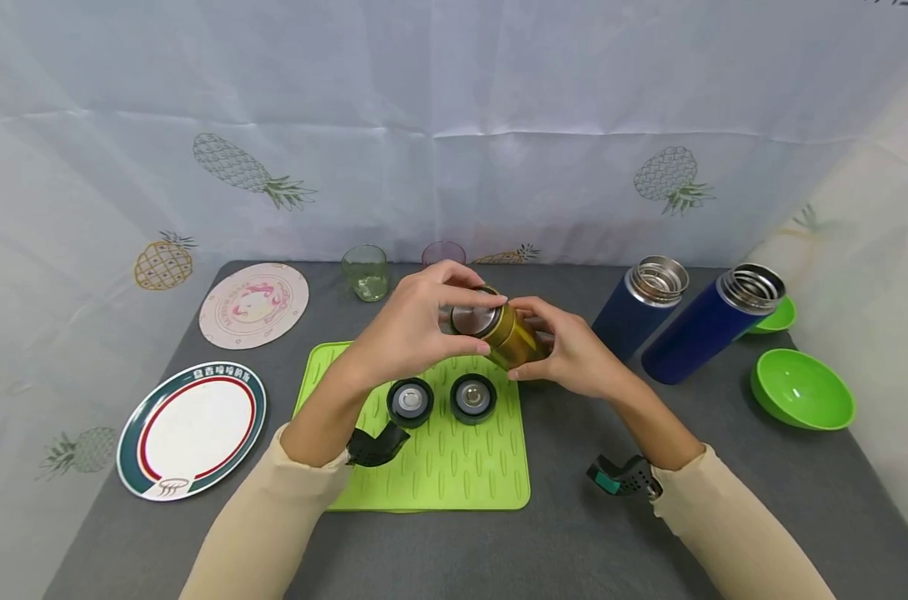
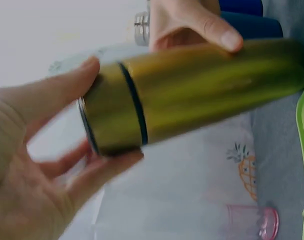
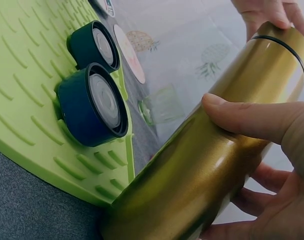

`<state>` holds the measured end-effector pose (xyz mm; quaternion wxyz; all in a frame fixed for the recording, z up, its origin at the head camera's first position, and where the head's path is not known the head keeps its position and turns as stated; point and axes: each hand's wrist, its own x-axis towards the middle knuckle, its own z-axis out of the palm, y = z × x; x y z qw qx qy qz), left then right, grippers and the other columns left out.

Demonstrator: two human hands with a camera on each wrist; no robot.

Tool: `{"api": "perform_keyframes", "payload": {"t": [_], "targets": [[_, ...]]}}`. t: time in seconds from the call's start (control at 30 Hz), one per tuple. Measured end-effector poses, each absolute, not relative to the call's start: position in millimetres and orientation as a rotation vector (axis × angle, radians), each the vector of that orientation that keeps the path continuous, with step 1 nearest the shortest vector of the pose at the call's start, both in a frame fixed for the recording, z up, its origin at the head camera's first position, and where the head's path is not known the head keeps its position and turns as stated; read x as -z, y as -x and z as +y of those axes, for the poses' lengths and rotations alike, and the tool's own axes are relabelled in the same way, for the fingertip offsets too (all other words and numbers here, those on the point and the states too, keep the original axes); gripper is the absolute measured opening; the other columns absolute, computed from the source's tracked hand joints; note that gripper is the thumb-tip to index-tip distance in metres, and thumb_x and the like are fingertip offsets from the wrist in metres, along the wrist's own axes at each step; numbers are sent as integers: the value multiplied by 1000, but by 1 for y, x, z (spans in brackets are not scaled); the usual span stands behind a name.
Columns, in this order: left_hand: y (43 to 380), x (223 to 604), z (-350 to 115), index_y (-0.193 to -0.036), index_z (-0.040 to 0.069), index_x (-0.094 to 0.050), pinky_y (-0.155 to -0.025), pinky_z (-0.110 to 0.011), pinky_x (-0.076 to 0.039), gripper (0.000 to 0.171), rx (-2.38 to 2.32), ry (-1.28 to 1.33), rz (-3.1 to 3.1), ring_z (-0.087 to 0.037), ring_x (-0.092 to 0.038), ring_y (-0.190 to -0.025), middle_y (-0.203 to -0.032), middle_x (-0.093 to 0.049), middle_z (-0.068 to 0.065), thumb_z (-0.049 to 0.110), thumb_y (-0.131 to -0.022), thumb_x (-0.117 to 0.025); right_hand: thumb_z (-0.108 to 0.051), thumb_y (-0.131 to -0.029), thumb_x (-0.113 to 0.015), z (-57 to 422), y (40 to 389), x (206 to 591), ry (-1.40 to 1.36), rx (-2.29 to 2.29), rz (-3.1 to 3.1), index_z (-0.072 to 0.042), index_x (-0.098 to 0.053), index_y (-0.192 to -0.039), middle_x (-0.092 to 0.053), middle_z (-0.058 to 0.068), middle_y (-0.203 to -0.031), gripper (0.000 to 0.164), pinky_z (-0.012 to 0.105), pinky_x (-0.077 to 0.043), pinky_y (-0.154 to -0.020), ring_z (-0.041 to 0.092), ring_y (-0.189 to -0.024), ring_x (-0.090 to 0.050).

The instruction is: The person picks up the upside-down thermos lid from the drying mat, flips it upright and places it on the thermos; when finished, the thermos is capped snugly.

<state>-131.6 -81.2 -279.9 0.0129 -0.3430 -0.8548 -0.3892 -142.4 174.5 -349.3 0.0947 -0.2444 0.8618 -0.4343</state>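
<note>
A gold thermos flask (image 1: 521,346) leans over the right edge of the lime-green mat (image 1: 454,475), its top tipped toward the left. My left hand (image 1: 419,321) holds its gold lid (image 2: 112,110) between thumb and fingers, with a dark ring between lid and body. Lower down, my right hand (image 1: 574,350) grips the body, thumb on one side and fingers on the other. The lid sits on the flask; whether it is screwed tight cannot be told. On the mat, two dark blue lids (image 3: 92,107) lie with their inner sides up, side by side.
Two lidless blue flasks (image 1: 626,317) (image 1: 701,325) stand right of my right hand. Green bowls (image 1: 802,392) are at the far right. A rimmed plate (image 1: 198,429) and a pink round plate (image 1: 254,306) lie left. Behind stand a green glass (image 1: 366,273) and a pink glass (image 1: 443,252).
</note>
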Motion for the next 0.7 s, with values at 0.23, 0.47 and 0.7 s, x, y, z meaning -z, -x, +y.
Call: {"api": "perform_keyframes", "payload": {"t": [0.23,0.47,0.7], "targets": [[136,282,-88,-126,17,-74,-96,-38,-56,44,1178,1262,-2603,-24,-56,-126,-142,-56,-8,11,-84,-84,-11,-78,-89,175,141,349,736,1294,2553,-19,-44,-150,-56,11,-145,85,57,-53,-105,36,-132,-60],[119,279,-74,-134,22,-69,-82,-27,-59,48,1166,961,-2730,-22,-59,-117,-141,-53,-6,19,-88,-82,-12,-78,-89,176,142,351,741,1303,2547,-23,-44,-149,-56,8,-144,85,55,-54,-104,34,-132,-60],[117,276,-72,-130,19,-72,-82,-32,-53,46,1166,877,-2732,-24,-60,-112,-132,-58,-7,22,-85,-84,-13,-77,-90,172,142,350,740,1300,2547,-23,-46,-148,-57,8,-143,85,56,-54,-104,33,-130,-61]]}}
